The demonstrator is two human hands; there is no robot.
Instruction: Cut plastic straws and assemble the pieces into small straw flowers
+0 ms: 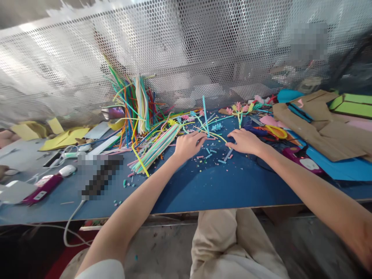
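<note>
My left hand (188,144) is closed, fingertips pinching pipe cleaners over the blue tabletop. A light blue pipe cleaner (205,110) stands nearly upright at those fingertips. From the same spot a pale yellow pipe cleaner (218,136) arcs across to my right hand (245,141), whose thumb and fingers are at its far end; the exact grip is partly hidden. Just behind lie a light blue leaf-shaped piece (216,127) and a small branching stem with pink and yellow leaves (240,112). Short cut bits (209,154) are scattered below my hands.
Left of my hands lies a pastel pipe cleaner bundle (158,149), with more standing behind. Yellow-handled scissors (276,132), a purple glue gun (302,159) and brown paper (322,128) are on the right. A perforated metal screen (174,50) closes off the back.
</note>
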